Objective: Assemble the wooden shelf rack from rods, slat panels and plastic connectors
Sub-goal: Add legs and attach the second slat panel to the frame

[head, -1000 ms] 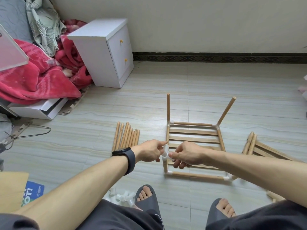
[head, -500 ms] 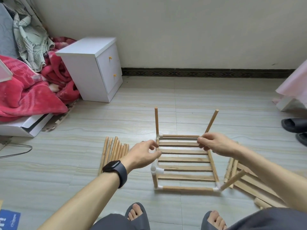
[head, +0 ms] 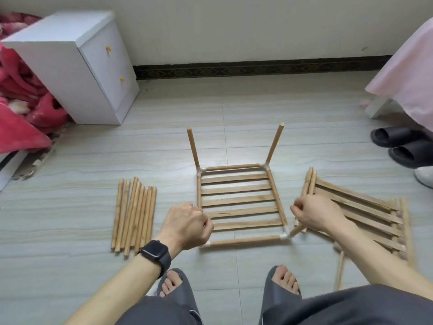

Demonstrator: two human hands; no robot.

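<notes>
A slat panel framed by rods and white plastic connectors [head: 241,204] lies flat on the tiled floor in front of me. Two rods [head: 193,148] [head: 274,143] stand up from its far corners. My left hand [head: 187,225] is closed over the near left corner, hiding the connector there. My right hand [head: 315,213] grips a rod [head: 296,229] that leans out of the near right connector [head: 284,235]. A bundle of loose rods [head: 133,214] lies to the left. More slat panels [head: 365,213] are stacked to the right.
A white bedside cabinet [head: 77,66] and red blankets [head: 21,109] stand at the back left. Black slippers [head: 403,145] and pink fabric [head: 407,66] are at the right. One loose rod [head: 339,275] lies by my right knee. My slippered feet [head: 173,281] are just below the frame.
The camera has tilted down and closer. My right hand moved from the far right rod to the near right corner rod. My left hand settled over the near left corner.
</notes>
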